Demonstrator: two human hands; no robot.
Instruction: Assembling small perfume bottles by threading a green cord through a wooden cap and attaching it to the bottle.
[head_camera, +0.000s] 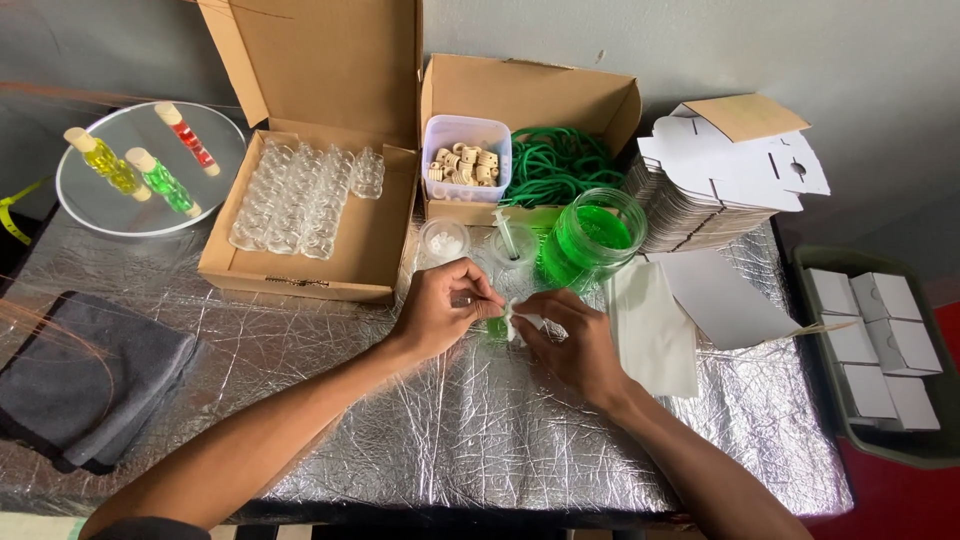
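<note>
While both hands meet over the crinkled silver foil-covered surface (480, 430), they pinch one small glass vial of green liquid (497, 327) between them. The left hand (440, 308) grips near the vial's top with thumb and fingertips closed, and the right hand (572, 340) presses a small white piece (520, 318) against its side; what that piece is cannot be told. Just behind the hands stand a round glass jar of bright green liquid (592, 235), a clear plastic cup with a syringe in it (512, 245) and a small clear round lid (443, 240). A folded white cloth (652, 325) lies beside the right hand. Farther back, an open brown cardboard box of empty clear glass vials (305, 195) sits left of a second cardboard box (530, 100) holding a translucent tub of beige stoppers (466, 160) and coiled green cord (555, 165). A round mirror plate (90, 200) at far left carries three corked vials, yellow, green and red.
</note>
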